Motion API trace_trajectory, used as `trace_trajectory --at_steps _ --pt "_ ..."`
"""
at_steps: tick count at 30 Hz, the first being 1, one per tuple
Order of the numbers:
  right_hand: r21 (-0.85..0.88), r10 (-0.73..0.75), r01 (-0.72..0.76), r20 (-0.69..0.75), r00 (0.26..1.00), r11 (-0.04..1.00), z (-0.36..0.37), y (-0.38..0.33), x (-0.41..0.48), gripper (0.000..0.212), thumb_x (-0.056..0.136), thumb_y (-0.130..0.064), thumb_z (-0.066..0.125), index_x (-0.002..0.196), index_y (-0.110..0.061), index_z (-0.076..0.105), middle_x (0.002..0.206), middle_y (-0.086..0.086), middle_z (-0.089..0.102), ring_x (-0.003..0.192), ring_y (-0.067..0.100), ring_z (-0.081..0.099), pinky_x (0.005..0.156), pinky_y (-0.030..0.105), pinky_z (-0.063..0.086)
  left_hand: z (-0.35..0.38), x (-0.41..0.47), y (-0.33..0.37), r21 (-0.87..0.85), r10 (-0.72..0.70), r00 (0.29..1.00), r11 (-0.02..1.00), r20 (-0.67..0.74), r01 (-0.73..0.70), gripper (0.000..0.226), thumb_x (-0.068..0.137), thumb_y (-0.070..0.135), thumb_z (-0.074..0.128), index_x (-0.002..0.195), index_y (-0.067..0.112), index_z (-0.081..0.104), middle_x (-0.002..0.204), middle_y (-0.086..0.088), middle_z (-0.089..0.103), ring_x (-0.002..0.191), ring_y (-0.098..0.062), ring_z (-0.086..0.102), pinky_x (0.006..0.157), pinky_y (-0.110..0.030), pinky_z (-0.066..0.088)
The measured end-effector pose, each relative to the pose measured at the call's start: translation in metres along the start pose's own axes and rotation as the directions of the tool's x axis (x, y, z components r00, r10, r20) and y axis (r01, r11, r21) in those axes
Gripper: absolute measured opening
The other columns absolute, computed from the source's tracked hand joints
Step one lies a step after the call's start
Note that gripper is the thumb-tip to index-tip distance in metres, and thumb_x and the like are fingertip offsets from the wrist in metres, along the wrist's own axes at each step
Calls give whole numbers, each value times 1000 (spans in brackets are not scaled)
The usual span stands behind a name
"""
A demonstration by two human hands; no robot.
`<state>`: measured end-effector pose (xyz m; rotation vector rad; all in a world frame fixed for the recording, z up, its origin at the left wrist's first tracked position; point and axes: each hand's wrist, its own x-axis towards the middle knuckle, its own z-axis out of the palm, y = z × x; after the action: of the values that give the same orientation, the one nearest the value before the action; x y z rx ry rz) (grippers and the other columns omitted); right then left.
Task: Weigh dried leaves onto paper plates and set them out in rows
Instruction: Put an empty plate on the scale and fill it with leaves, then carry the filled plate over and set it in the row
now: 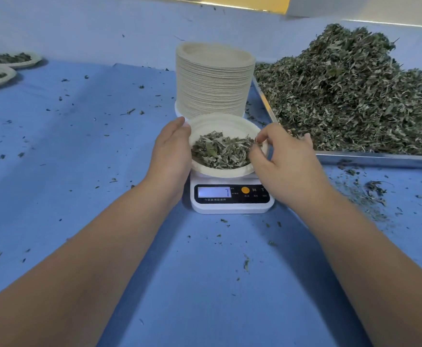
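Observation:
A white paper plate (pixel 220 125) holding a small heap of dried leaves (pixel 221 151) sits on a white digital scale (pixel 232 199) with a lit display. My left hand (pixel 172 151) rests flat with straight fingers against the plate's left rim. Over the plate's right edge, my right hand (pixel 280 161) has its fingers curled and pinches a few leaves at the fingertips. A tall stack of paper plates (pixel 213 81) stands just behind the scale. A big pile of dried leaves (pixel 350 96) fills a metal tray (pixel 380 159) at the right.
Two filled plates (pixel 2 68) lie at the far left on the blue tabletop (pixel 79 146). Loose leaf crumbs are scattered over the cloth, thickest in front of the tray. A pale wall runs along the back.

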<state>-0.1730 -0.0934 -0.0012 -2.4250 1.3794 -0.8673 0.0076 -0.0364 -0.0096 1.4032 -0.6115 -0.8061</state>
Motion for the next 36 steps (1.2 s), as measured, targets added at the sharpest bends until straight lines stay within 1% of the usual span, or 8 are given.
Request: trace_trajectory --at_steps 3,9,11,18,27,29,33,36 --pt "27 -13 14 -32 999 1000 0 -13 -2 12 99 -38 49 94 -29 54 60 -14 46 65 0 46 123 58 14 2 -2 10 -183 -82 988 981 -134 57 49 102 8 41 147 22 54 108 19 61 102 -1 65 85 -22 59" --pt "-33 -7 9 63 998 999 -13 -36 -12 34 105 -45 36 120 -22 56 105 -2 62 116 29 53 117 61 22 -7 -5 29 -305 -139 975 949 -175 80 55 99 -4 39 145 17 57 123 -2 64 108 -22 70 94 -45 61" --pt "-79 -90 96 66 994 992 -19 -47 -14 44 105 -49 34 131 -18 52 136 6 54 139 30 40 119 59 20 -9 -7 33 -315 -148 972 945 -183 84 54 99 -5 38 144 16 58 124 -4 65 108 -24 70 95 -47 60" --pt "52 -277 284 439 855 958 -7 -86 -4 58 103 -58 31 154 -31 29 168 3 16 156 23 5 124 44 9 -20 -29 34 -341 -161 977 934 -141 105 48 102 0 39 142 18 59 115 -5 69 100 -27 75 86 -43 64" --pt "36 -338 363 462 820 931 12 -93 9 55 105 -52 34 155 -31 27 165 1 22 156 23 4 124 54 8 -45 -42 29 -427 -169 981 897 -99 112 50 102 -1 38 148 14 50 133 -11 65 111 -31 71 97 -50 58" --pt "110 -353 337 359 864 935 9 -91 8 54 104 -56 35 152 -32 33 159 -4 34 150 20 24 120 50 20 -55 -39 31 -400 -171 974 911 -148 99 48 101 -1 40 143 15 55 128 -11 67 110 -30 71 97 -50 58" --pt "269 -343 298 138 929 916 5 -93 0 27 101 -55 46 119 -38 57 116 -9 65 94 6 57 80 31 40 -84 -26 37 -409 -182 954 910 -239 72 46 101 -1 39 139 14 60 126 -12 67 104 -30 72 93 -53 60" --pt "284 -387 332 165 907 899 13 -101 -6 22 95 -55 54 96 -33 56 117 1 70 98 12 59 87 37 48 -111 -14 41 -425 -186 933 904 -307 41 43 103 1 38 138 12 60 122 -10 68 103 -28 72 86 -48 63"
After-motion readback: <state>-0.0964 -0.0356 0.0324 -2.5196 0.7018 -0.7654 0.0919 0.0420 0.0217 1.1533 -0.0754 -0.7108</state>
